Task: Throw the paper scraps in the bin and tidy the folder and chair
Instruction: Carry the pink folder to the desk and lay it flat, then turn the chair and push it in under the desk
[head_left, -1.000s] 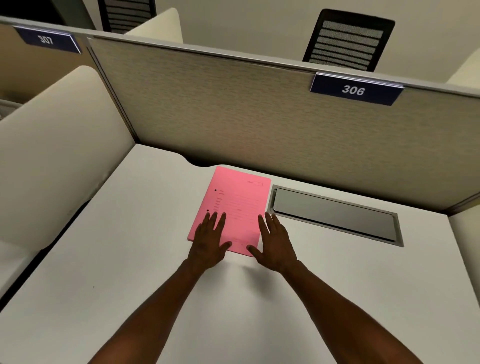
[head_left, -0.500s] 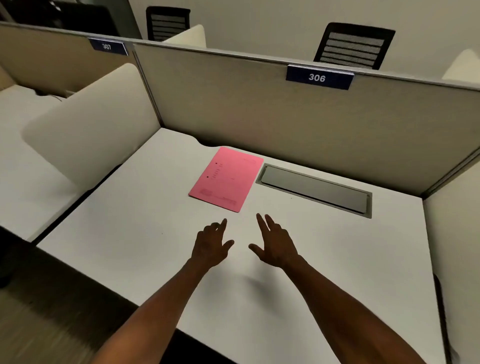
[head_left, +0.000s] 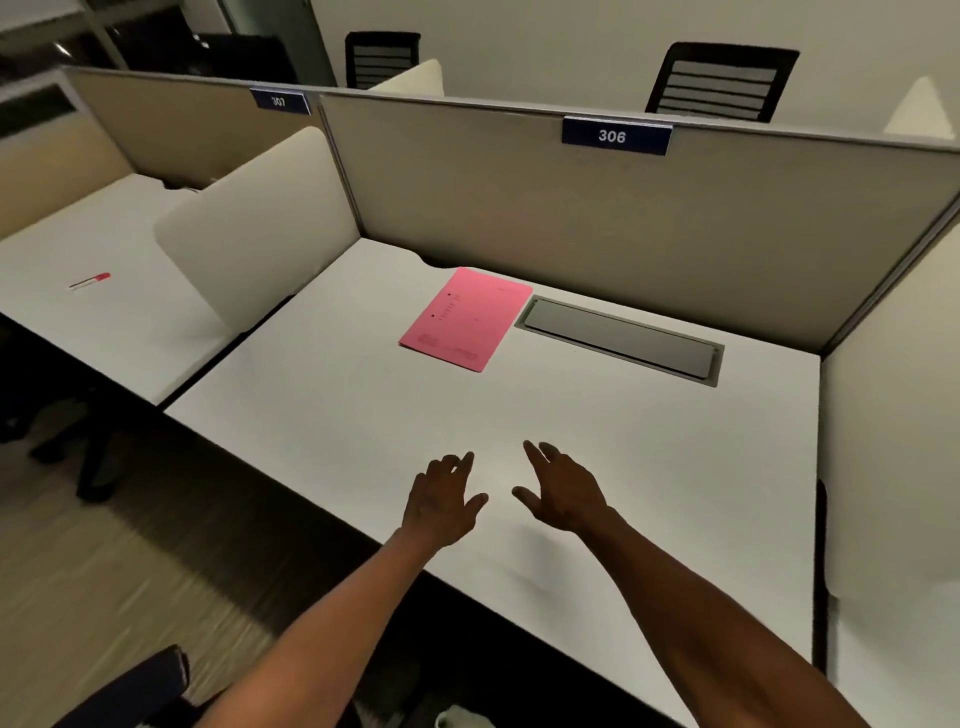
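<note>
Pink flat paper folder (head_left: 467, 318) lies at the back of the white desk (head_left: 322, 405), just beside the grey metal cable hatch (head_left: 621, 340); its print is unreadable. Left hand (head_left: 441, 501) and right hand (head_left: 563, 491) hover near the front edge, fingers spread, holding nothing. Dark chair (head_left: 130, 691) is cut off at bottom left.

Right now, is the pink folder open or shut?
Shut. The pink folder lies flat on the desk as one closed cover, no inside pages showing.
</note>
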